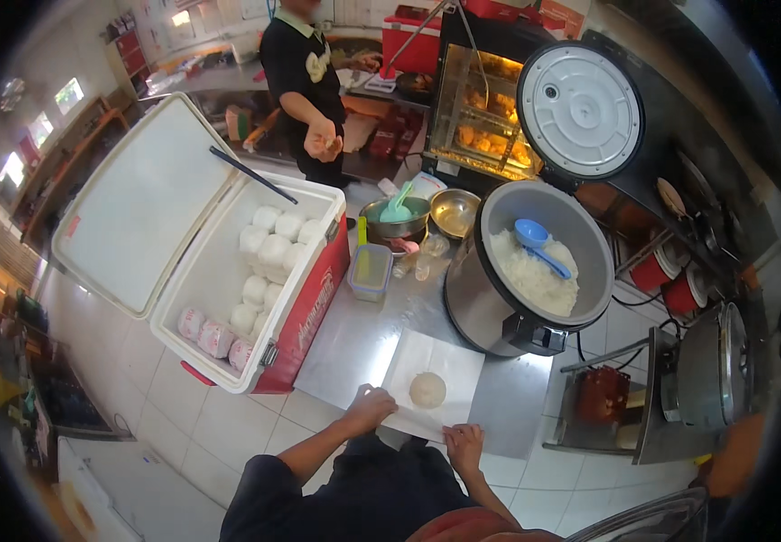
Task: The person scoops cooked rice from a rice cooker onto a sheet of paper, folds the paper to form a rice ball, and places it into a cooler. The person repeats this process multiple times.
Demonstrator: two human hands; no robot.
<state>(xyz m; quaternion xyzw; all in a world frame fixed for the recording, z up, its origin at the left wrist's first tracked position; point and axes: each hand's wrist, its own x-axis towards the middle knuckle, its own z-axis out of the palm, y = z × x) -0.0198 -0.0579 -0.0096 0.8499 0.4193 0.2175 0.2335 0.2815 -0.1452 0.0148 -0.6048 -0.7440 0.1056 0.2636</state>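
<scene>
A sheet of white wrapping paper [400, 369] lies on the steel table [519, 420], its near edge towards me. On the paper sits a rounded mound of rice [428, 390]. My left hand [370, 406] grips the paper at its near left edge. At the near right corner, my right hand [463, 444] pinches the same sheet. Beyond the paper to the right stands a large open rice cooker [461, 305], its lid [580, 108] raised. A blue scoop [531, 234] rests on the cooked rice [533, 284] inside.
An open red cooler [312, 318] at left holds several white wrapped bundles [275, 251] and a few printed ones [214, 339]. Behind the paper are a plastic container [370, 271], a steel bowl [455, 210] and a green scoop [397, 210]. Another person [302, 88] stands beyond the cooler.
</scene>
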